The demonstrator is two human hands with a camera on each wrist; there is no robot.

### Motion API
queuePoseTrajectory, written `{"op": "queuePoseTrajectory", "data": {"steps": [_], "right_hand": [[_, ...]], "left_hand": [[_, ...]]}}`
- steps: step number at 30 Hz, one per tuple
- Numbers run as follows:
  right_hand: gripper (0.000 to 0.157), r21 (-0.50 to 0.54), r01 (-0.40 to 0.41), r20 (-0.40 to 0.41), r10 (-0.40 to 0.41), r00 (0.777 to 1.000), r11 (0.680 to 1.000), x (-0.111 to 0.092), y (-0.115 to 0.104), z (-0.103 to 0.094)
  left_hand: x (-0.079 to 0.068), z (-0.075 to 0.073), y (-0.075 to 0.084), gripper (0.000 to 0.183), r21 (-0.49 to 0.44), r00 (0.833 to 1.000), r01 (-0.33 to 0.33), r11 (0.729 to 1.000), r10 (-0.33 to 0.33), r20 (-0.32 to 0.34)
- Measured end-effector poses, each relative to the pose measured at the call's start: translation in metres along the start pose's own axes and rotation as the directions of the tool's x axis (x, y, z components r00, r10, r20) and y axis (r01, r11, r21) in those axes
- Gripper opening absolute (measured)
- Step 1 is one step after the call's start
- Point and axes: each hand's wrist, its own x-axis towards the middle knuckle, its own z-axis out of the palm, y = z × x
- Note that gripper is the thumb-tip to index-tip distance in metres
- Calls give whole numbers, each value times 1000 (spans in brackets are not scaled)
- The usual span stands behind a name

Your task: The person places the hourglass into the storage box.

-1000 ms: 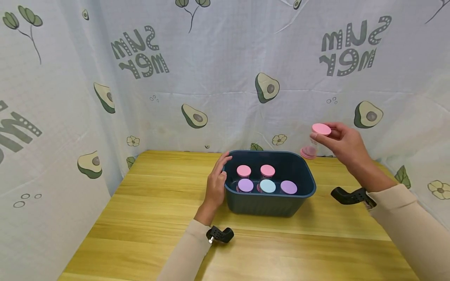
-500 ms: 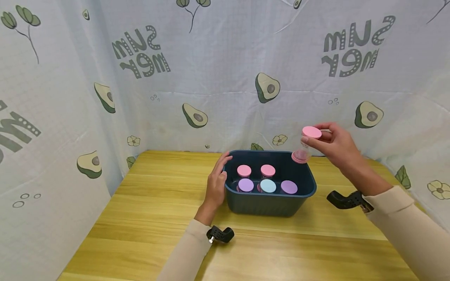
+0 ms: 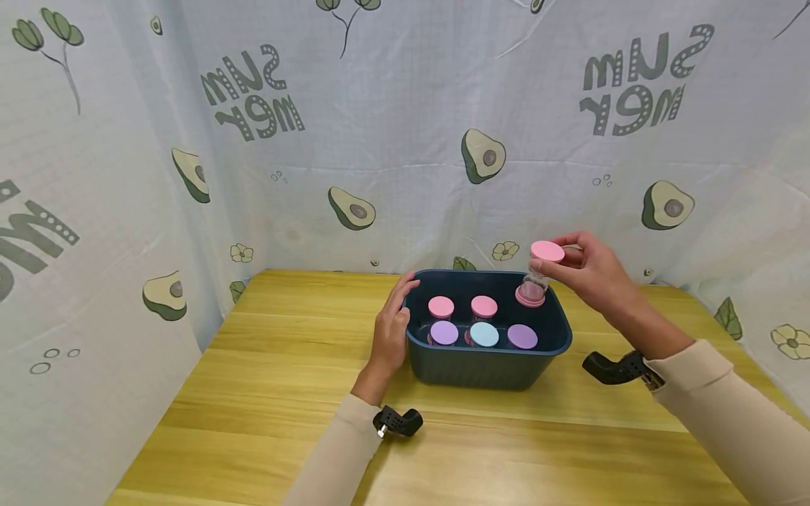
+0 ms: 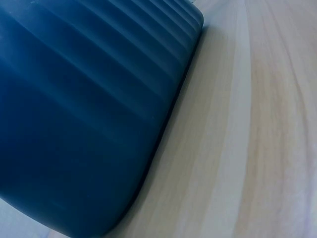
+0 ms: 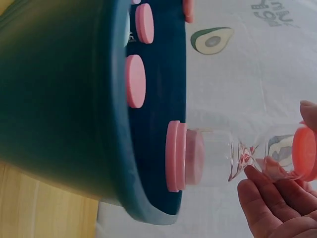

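My right hand (image 3: 591, 277) holds an hourglass sand timer (image 3: 531, 292) by its pink top cap, thumb in front. The timer is upright, its lower pink cap inside the back right corner of a dark blue plastic bin (image 3: 471, 370). In the right wrist view the sand timer (image 5: 215, 156) shows clear glass, a narrow waist and pink sand at the lower cap. Below it in the bin stand two pink-capped timers (image 3: 484, 306), two purple-capped ones (image 3: 522, 336) and a light-blue-capped one (image 3: 484, 334). My left hand (image 3: 387, 336) rests against the bin's left side, fingers extended along the rim.
The bin stands on a wood-grain table (image 3: 285, 393), near its back edge. A pale curtain (image 3: 405, 126) printed with avocados and lettering hangs behind and to the left. Black wrist mounts (image 3: 397, 422) sit on both forearms.
My right hand has carried the sand timer leftward and down, from beyond the bin's right edge into its back right corner. My left hand stays at the bin's left side.
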Motion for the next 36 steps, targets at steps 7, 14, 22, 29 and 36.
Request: {"op": "queuePoseTrajectory", "data": {"steps": [7,14,22,29,36], "right_hand": [[63,-22,18,37,-17,999,1000,-3,3,6],[58,-42,40,58,-37,998,998,-4,10,11],[56,-73,80,70,-75,995,994,-6,16,16],[54,-117,115,52,-110,993,986,-5,23,20],[56,-123,126,64,-119,991,984,-4,28,22]], "left_hand": [[-1,-2,3,53,-2,1000,6,1000,-6,8],[-2,-3,4,52,-5,1000,4,1000,-4,12],[-3,-4,4,53,-3,1000,9,1000,-9,10],[-3,-3,3,53,1,1000,14,1000,-14,5],[-3,-4,1,52,-3,1000,0,1000,0,3]]}}
